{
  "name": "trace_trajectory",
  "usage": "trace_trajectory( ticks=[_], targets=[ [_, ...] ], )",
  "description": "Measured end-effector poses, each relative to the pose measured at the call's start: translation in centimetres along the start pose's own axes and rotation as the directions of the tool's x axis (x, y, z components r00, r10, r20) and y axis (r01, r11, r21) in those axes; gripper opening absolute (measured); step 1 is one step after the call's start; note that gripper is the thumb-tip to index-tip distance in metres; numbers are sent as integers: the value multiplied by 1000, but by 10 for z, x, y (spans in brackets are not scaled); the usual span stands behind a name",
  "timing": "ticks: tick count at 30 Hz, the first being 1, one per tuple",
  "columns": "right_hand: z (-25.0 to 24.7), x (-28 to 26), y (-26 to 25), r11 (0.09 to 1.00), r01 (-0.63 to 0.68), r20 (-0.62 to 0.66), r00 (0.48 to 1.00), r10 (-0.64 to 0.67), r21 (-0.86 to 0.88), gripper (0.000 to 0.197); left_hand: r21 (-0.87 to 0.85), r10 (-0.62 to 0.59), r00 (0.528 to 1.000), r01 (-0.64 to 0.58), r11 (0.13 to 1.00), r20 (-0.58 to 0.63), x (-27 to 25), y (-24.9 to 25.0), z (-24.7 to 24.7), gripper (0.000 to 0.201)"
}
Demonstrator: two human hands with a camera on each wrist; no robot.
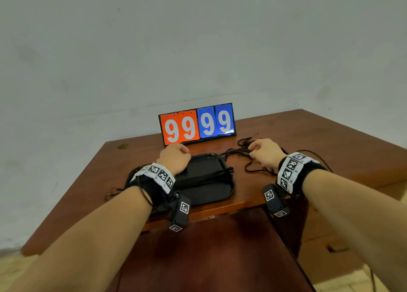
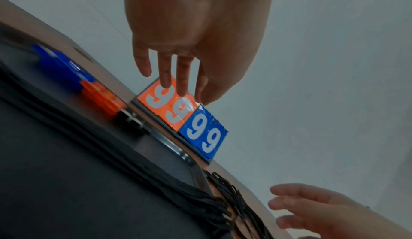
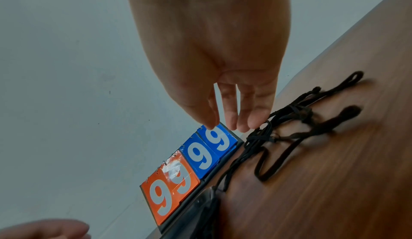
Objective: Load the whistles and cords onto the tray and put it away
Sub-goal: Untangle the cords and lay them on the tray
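A black tray (image 1: 210,193) lies on the wooden table in front of me. A bundle of black cords (image 1: 204,177) lies across it, and the ends trail off its right edge into a loose tangle (image 1: 239,151) on the table. In the left wrist view blue whistles (image 2: 60,63), orange whistles (image 2: 100,94) and a black one (image 2: 131,119) lie along the tray's far rim (image 2: 176,147). My left hand (image 1: 176,156) hovers over the tray's far left corner, fingers (image 2: 165,73) straight and holding nothing. My right hand (image 1: 257,150) hangs over the tangle (image 3: 289,119), fingers (image 3: 230,117) relaxed, tips just beside a cord.
A flip scoreboard (image 1: 197,124) reading 9999, orange and blue, stands upright at the table's far edge against the wall, right behind the tray. Bare wood (image 1: 319,141) stretches to the right of the cords. The table's near edge runs just below the tray.
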State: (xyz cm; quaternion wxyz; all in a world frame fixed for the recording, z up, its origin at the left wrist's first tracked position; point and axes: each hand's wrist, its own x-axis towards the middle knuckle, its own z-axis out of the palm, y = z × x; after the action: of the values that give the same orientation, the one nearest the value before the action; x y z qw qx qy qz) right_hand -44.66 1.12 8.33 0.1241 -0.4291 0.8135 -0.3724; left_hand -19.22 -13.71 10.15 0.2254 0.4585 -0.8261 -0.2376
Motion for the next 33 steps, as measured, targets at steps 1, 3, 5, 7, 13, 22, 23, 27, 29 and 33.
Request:
trace_trajectory(
  ticks=[1, 3, 5, 7, 13, 22, 23, 27, 29, 33],
  targets=[
    [-3, 2, 4, 1000, 10, 8, 1000, -9, -18, 25, -3, 12, 1000, -12, 1000, 12, 3, 9, 7, 4],
    [-6, 7, 11, 998, 30, 35, 999, -28, -57, 27, -9, 26, 999, -26, 1000, 29, 8, 25, 22, 3],
    [-6, 13, 14, 994, 58, 95, 994, -49, -93, 32, -24, 42, 998, -41, 999, 46, 14, 37, 34, 3],
    [-1, 21, 13, 987, 101, 185, 980, -78, -122, 39, -42, 56, 997, -54, 998, 52, 20, 46, 45, 4],
    [27, 52, -1, 946, 223, 426, 899, -106, -236, 46, -61, 72, 996, -69, 996, 51, 41, 54, 65, 6],
    [54, 89, -12, 863, 371, 607, 788, -98, -342, 53, -147, 72, 995, -61, 987, 68, 51, 48, 65, 11],
    [56, 92, -12, 849, 386, 614, 783, -95, -360, 55, -156, 70, 995, -58, 986, 71, 52, 48, 64, 12],
    [57, 98, -13, 766, 474, 649, 755, -99, -435, 50, -172, 60, 995, -45, 984, 80, 53, 47, 64, 13],
    [54, 98, -13, 734, 500, 641, 759, -117, -459, 47, -182, 55, 994, -37, 983, 90, 52, 48, 65, 13],
    [47, 97, -6, 785, 425, 592, 801, -93, -451, 42, -185, 50, 994, -31, 982, 101, 47, 53, 70, 13]
  ],
)
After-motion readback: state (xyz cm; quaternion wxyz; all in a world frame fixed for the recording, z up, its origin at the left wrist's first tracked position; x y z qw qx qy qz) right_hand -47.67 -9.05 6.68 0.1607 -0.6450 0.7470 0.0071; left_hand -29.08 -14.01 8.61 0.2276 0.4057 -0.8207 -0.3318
